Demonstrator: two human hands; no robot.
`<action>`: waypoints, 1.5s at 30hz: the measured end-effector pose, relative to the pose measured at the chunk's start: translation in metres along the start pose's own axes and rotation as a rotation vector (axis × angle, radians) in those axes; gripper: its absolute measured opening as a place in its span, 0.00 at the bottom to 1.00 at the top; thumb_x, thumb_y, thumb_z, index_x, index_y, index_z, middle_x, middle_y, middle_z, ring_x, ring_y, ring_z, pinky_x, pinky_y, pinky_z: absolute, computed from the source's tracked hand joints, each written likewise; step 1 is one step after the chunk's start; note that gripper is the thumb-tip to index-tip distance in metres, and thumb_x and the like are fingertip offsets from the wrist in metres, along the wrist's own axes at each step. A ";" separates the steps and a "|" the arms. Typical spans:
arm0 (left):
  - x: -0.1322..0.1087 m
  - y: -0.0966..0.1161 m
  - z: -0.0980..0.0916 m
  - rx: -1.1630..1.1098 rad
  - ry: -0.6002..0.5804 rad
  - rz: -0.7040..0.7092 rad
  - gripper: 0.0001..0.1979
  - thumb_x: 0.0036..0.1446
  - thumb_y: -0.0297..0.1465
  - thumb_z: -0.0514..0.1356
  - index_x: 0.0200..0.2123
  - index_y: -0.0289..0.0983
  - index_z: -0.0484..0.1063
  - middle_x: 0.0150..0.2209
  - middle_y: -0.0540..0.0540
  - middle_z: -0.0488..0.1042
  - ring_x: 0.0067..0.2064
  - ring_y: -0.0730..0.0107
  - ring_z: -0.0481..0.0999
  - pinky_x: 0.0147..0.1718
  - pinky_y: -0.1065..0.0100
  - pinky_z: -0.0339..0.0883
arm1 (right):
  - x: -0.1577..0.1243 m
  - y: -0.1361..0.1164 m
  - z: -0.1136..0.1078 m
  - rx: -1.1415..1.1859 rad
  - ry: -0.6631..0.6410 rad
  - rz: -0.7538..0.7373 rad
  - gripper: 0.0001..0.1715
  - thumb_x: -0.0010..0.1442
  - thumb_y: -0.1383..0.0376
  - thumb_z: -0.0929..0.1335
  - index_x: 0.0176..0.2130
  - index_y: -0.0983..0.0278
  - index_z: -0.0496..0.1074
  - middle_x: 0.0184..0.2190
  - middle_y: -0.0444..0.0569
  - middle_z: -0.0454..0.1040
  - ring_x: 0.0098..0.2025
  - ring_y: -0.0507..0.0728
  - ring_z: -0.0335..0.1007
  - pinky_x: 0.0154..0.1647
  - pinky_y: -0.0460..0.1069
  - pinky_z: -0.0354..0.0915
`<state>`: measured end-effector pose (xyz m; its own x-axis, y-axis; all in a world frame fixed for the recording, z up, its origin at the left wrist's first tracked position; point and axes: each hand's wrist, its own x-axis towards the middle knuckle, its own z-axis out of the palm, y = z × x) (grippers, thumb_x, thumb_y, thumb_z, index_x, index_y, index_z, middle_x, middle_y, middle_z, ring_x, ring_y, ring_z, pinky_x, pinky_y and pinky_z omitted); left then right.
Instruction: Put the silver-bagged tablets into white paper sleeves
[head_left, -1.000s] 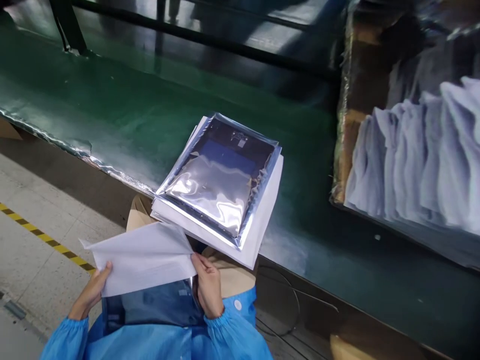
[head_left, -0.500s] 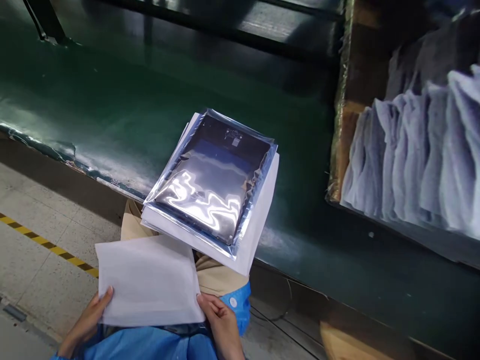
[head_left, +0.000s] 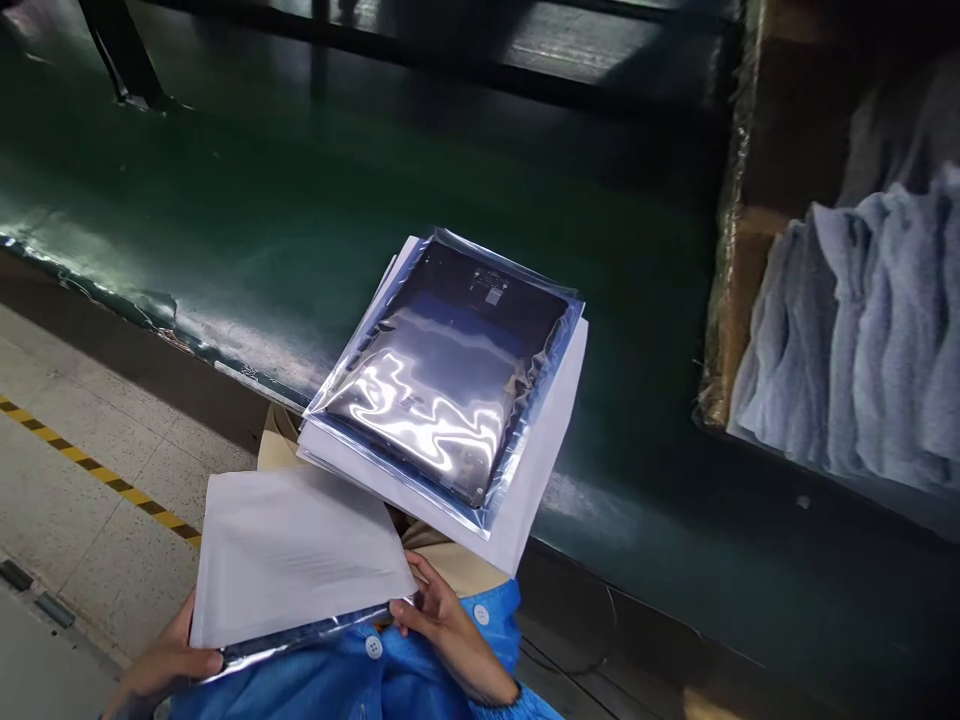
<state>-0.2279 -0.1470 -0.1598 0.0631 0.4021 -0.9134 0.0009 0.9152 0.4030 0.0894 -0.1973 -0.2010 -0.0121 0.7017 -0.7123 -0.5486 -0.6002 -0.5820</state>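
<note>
Above my lap I hold a white sheet-like sleeve (head_left: 300, 555) with a shiny silver bag (head_left: 307, 632) showing along its near edge. My left hand (head_left: 169, 650) grips its near left corner, thumb on top over the silver strip. At the near right corner, my right hand (head_left: 435, 612) pinches the silver edge between thumb and fingers. Just beyond, a dark flat panel (head_left: 450, 360) sealed in a shiny clear bag lies on white sheets (head_left: 551, 440), overhanging the bench's front edge. What is inside the held silver bag is hidden.
The green bench (head_left: 300, 200) has a worn, torn front edge. On the right stands a cardboard box (head_left: 731, 330) packed with grey-white soft sleeves (head_left: 855, 340). A dark metal post (head_left: 124, 55) rises at the back left. Yellow-black tape (head_left: 97, 468) runs across the floor.
The near edge of the held white sleeve has lifted, exposing more of the silver bag. Both hands have shifted their grip onto that edge. The whole view has moved slightly left.
</note>
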 end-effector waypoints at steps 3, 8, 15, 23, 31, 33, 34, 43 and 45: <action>-0.004 -0.005 0.006 0.049 0.082 0.117 0.53 0.21 0.40 0.75 0.57 0.39 0.63 0.56 0.38 0.70 0.59 0.42 0.64 0.57 0.53 0.58 | 0.008 0.002 0.000 0.023 0.071 0.006 0.27 0.40 0.59 0.78 0.40 0.62 0.73 0.22 0.42 0.75 0.24 0.53 0.68 0.30 0.48 0.65; -0.003 -0.020 0.019 0.090 0.249 0.198 0.48 0.27 0.43 0.73 0.56 0.40 0.64 0.44 0.41 0.79 0.49 0.46 0.75 0.47 0.56 0.70 | -0.001 0.021 -0.001 -0.015 0.150 0.016 0.23 0.40 0.56 0.78 0.35 0.63 0.73 0.22 0.44 0.76 0.26 0.56 0.71 0.32 0.50 0.65; 0.002 -0.033 0.017 0.047 0.317 0.203 0.38 0.26 0.43 0.74 0.45 0.39 0.72 0.38 0.41 0.81 0.46 0.46 0.76 0.47 0.56 0.69 | -0.006 0.025 -0.001 0.133 0.127 -0.035 0.20 0.43 0.59 0.77 0.36 0.61 0.73 0.34 0.46 0.78 0.38 0.56 0.72 0.45 0.51 0.65; 0.050 0.013 0.009 -0.125 0.052 0.213 0.39 0.30 0.47 0.72 0.47 0.34 0.72 0.49 0.31 0.74 0.53 0.46 0.71 0.51 0.53 0.64 | 0.019 0.035 -0.009 0.373 0.426 -0.001 0.24 0.37 0.65 0.79 0.35 0.56 0.72 0.33 0.40 0.78 0.43 0.55 0.72 0.43 0.47 0.69; 0.099 0.051 0.047 -0.180 0.367 0.388 0.25 0.41 0.48 0.67 0.36 0.34 0.74 0.33 0.47 0.79 0.34 0.69 0.76 0.31 0.75 0.68 | 0.012 0.045 0.031 0.475 0.331 0.126 0.17 0.40 0.61 0.78 0.32 0.60 0.73 0.34 0.43 0.80 0.39 0.58 0.76 0.38 0.52 0.72; 0.095 0.049 0.054 -0.198 0.429 0.417 0.24 0.42 0.48 0.65 0.36 0.34 0.74 0.32 0.48 0.78 0.32 0.71 0.75 0.30 0.75 0.67 | 0.016 0.045 0.036 0.488 0.302 0.118 0.17 0.40 0.62 0.78 0.30 0.60 0.72 0.30 0.41 0.79 0.36 0.56 0.76 0.38 0.51 0.71; 0.093 0.049 0.058 -0.206 0.445 0.425 0.24 0.43 0.49 0.65 0.36 0.34 0.73 0.32 0.48 0.78 0.32 0.71 0.75 0.29 0.74 0.67 | 0.018 0.044 0.037 0.490 0.292 0.103 0.18 0.40 0.63 0.78 0.30 0.60 0.71 0.29 0.40 0.78 0.35 0.55 0.76 0.38 0.51 0.71; 0.080 0.055 0.068 -0.271 0.430 0.417 0.18 0.47 0.45 0.64 0.32 0.34 0.74 0.27 0.49 0.77 0.28 0.68 0.75 0.28 0.70 0.69 | 0.016 0.054 0.040 0.471 0.416 0.079 0.22 0.38 0.62 0.79 0.33 0.58 0.71 0.29 0.36 0.78 0.29 0.50 0.73 0.27 0.43 0.69; 0.074 0.049 0.065 -0.275 0.472 0.422 0.17 0.50 0.44 0.63 0.34 0.34 0.73 0.29 0.48 0.78 0.30 0.67 0.76 0.30 0.70 0.70 | 0.011 0.056 0.042 0.458 0.435 0.065 0.24 0.39 0.63 0.79 0.36 0.57 0.71 0.33 0.36 0.77 0.32 0.50 0.73 0.26 0.42 0.68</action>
<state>-0.1580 -0.0736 -0.2039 -0.4389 0.6366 -0.6341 -0.1857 0.6263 0.7572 0.0238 -0.2071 -0.2246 0.2304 0.3915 -0.8909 -0.8614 -0.3439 -0.3739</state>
